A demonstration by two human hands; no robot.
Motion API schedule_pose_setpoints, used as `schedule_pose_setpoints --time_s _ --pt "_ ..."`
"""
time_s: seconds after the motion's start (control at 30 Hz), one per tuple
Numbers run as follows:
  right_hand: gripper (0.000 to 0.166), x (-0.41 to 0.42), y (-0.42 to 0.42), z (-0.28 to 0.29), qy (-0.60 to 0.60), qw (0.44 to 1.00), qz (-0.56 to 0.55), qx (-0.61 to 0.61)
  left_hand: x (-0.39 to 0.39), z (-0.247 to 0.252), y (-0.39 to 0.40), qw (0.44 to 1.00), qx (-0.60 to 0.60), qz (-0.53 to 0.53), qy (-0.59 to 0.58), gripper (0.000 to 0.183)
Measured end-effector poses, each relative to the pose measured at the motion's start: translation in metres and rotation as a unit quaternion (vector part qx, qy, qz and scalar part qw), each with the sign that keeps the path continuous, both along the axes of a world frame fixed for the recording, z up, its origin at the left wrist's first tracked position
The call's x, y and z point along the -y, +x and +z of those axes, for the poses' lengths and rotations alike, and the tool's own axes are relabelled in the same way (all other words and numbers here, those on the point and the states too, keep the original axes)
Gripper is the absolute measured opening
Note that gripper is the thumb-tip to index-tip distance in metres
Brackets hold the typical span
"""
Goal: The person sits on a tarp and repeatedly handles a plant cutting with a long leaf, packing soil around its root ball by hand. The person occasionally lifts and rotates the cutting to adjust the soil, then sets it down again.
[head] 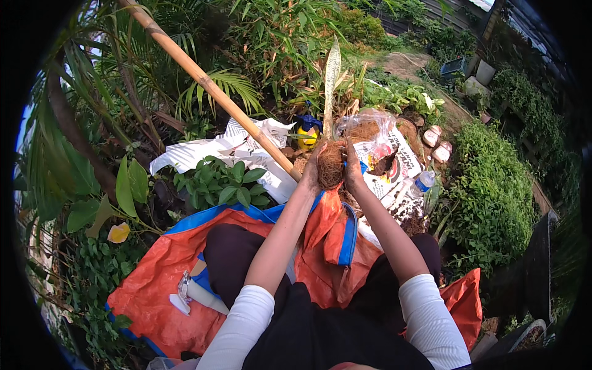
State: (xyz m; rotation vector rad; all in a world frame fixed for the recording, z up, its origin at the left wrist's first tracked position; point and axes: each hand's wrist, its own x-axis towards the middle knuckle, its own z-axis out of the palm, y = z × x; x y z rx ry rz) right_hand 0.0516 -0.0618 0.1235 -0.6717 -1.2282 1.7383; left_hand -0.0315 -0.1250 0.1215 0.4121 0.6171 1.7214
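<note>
Between my left hand (pixel 313 169) and my right hand (pixel 353 166) I hold a ball of brown coconut fibre (pixel 330 165), one palm against each side. A pale, mottled snake plant leaf (pixel 331 76) stands upright out of its top. Beyond my left hand is a yellow bottle with a blue top (pixel 307 132). Past my right hand lie a clear plastic bag of brown fibre (pixel 365 131) and a printed white sack (pixel 402 157) with dark soil on it. An orange tarp with a blue edge (pixel 175 273) is spread under me.
A bamboo pole (pixel 212 88) slants down from the upper left towards my hands. A clear water bottle (pixel 422 182) lies on the right, near a pair of clogs (pixel 437 143). White sacking (pixel 199 150) and leafy plants (pixel 231 182) are on the left. A bushy plant (pixel 490 189) grows at the right.
</note>
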Motion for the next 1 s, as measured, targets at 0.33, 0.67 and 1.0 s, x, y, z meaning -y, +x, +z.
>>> schedule_pose_setpoints --time_s 0.33,0.67,1.0 --pt "0.053 0.032 -0.003 0.017 0.439 0.869 -0.118 0.195 -0.002 -0.009 0.001 0.997 0.005 0.063 -0.041 0.044" --pt "0.039 0.008 0.0 0.007 0.09 0.992 0.091 -0.015 0.007 0.0 0.004 0.999 0.037 0.005 -0.007 0.042" --pt "0.024 0.029 -0.003 0.024 -0.082 0.994 0.046 -0.061 0.004 0.005 0.005 0.999 0.028 0.019 -0.017 0.043"
